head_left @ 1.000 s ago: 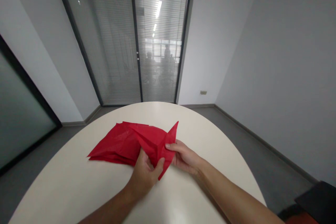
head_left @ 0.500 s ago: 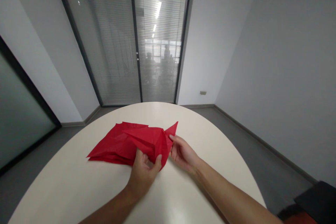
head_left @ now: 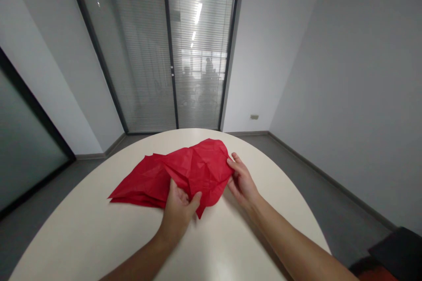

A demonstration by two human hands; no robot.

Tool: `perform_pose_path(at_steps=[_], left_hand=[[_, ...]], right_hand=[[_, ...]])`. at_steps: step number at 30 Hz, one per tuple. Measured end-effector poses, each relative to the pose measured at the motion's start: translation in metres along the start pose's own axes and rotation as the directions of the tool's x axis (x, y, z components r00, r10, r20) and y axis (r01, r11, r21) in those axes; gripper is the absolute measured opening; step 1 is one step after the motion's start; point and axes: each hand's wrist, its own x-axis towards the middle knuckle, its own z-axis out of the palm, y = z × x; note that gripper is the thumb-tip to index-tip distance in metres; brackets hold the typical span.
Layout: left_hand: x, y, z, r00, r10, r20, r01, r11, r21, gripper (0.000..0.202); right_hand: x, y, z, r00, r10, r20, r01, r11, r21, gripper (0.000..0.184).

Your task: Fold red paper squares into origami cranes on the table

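Note:
A thin red sheet (head_left: 207, 164), creased like tissue paper or light cloth, is spread between my hands above the table. My left hand (head_left: 180, 208) is closed on its near edge, with the thumb pointing right and a small corner hanging down beside it. At the sheet's right edge, my right hand (head_left: 243, 180) pinches it between thumb and fingers. To the left lies a folded stack of the same red material (head_left: 141, 182), its layered near edge showing. The held sheet covers the right part of that stack.
Everything lies on a round cream table (head_left: 82, 237). Beyond it stands a glass partition with blinds (head_left: 145, 74) in dark frames. A white wall (head_left: 356, 74) rises on the right. A dark object, perhaps a chair (head_left: 400, 250), shows at the lower right.
The held sheet has opened out wider and flatter, its far edge now higher. My right hand has shifted right with its edge. The left hand and the stack have barely moved.

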Motion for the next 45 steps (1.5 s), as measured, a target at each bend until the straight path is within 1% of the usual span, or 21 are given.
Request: perform_pose_path(at_steps=[3,5,8,10,12,13,16,18,21,24,27,29,31,33,35,37,38,40,42,43,45], left_hand=[[0.006,-0.001,-0.003,0.999,-0.001,0.049,0.007,0.994,-0.106,0.072],[0.008,0.000,-0.006,0.999,-0.019,0.032,0.023,0.990,-0.141,0.065],[0.012,0.004,-0.010,0.998,-0.051,-0.028,0.047,0.989,-0.141,0.051],[0.015,0.008,-0.013,0.996,-0.069,-0.055,0.063,0.991,-0.116,0.047],[0.019,0.014,-0.016,0.994,-0.087,-0.058,0.084,0.995,-0.053,0.045],[0.021,0.017,-0.017,0.995,-0.093,-0.043,0.093,0.996,-0.001,0.044],[0.027,0.028,-0.022,0.996,-0.075,0.057,0.066,0.987,0.148,0.041],[0.030,0.034,-0.026,0.996,-0.023,0.089,0.004,0.977,0.211,0.038],[0.035,0.041,-0.034,0.987,0.056,0.148,-0.097,0.953,0.289,0.032],[0.039,0.051,-0.043,0.959,0.076,0.274,-0.184,0.900,0.394,0.024],[0.048,0.067,-0.053,0.929,0.136,0.345,-0.297,0.828,0.475,0.022],[0.059,0.080,-0.061,0.906,0.233,0.354,-0.401,0.743,0.537,0.021],[0.075,0.092,-0.071,0.886,0.307,0.348,-0.460,0.678,0.573,0.017],[0.095,0.100,-0.086,0.877,0.333,0.347,-0.479,0.658,0.580,0.023],[0.117,0.102,-0.107,0.916,0.298,0.270,-0.402,0.701,0.590,0.032],[0.135,0.099,-0.132,0.981,0.150,0.123,-0.193,0.813,0.549,0.039],[0.141,0.097,-0.146,0.998,0.047,0.042,-0.061,0.857,0.512,0.041],[0.148,0.092,-0.172,0.989,-0.108,-0.097,0.140,0.884,0.445,0.035],[0.149,0.088,-0.192,0.966,-0.160,-0.204,0.238,0.857,0.456,0.031],[0.147,0.086,-0.198,0.964,-0.123,-0.236,0.233,0.819,0.525,0.032],[0.141,0.080,-0.202,0.965,0.004,-0.262,0.191,0.674,0.713,0.036]], right_hand=[[0.006,-0.011,-0.007,0.999,0.017,0.047,-0.017,1.000,-0.008,0.053],[0.009,-0.019,-0.011,0.988,0.105,0.115,-0.103,0.994,-0.024,0.058],[0.010,-0.029,-0.016,0.910,0.339,0.239,-0.325,0.941,-0.096,0.060],[0.009,-0.033,-0.018,0.832,0.448,0.327,-0.422,0.894,-0.152,0.057],[0.008,-0.035,-0.021,0.775,0.490,0.398,-0.457,0.871,-0.182,0.060],[0.008,-0.036,-0.022,0.771,0.484,0.413,-0.452,0.874,-0.179,0.064],[0.009,-0.035,-0.027,0.850,0.388,0.358,-0.370,0.921,-0.120,0.075],[0.011,-0.034,-0.030,0.888,0.341,0.308,-0.325,0.940,-0.102,0.067],[0.013,-0.032,-0.029,0.877,0.346,0.334,-0.317,0.938,-0.139,0.055],[0.011,-0.030,-0.021,0.885,0.284,0.369,-0.236,0.957,-0.171,0.057],[0.008,-0.029,-0.010,0.935,0.089,0.342,-0.031,0.985,-0.172,0.059],[0.007,-0.030,0.000,0.944,-0.039,0.328,0.112,0.972,-0.207,0.049],[0.005,-0.029,0.014,0.925,-0.109,0.364,0.227,0.927,-0.298,0.029],[0.006,-0.025,0.031,0.881,-0.139,0.452,0.342,0.848,-0.405,0.015],[0.009,-0.015,0.051,0.831,-0.163,0.532,0.448,0.763,-0.465,0.010],[0.015,-0.001,0.069,0.789,-0.166,0.592,0.522,0.689,-0.503,0.013],[0.019,0.008,0.076,0.769,-0.144,0.623,0.549,0.650,-0.526,0.016],[0.027,0.026,0.084,0.723,-0.080,0.686,0.595,0.577,-0.560,0.026],[0.033,0.041,0.087,0.664,-0.008,0.748,0.652,0.496,-0.573,0.036],[0.035,0.047,0.086,0.641,0.036,0.767,0.673,0.454,-0.584,0.038],[0.033,0.054,0.084,0.641,0.144,0.754,0.669,0.378,-0.640,0.041]])
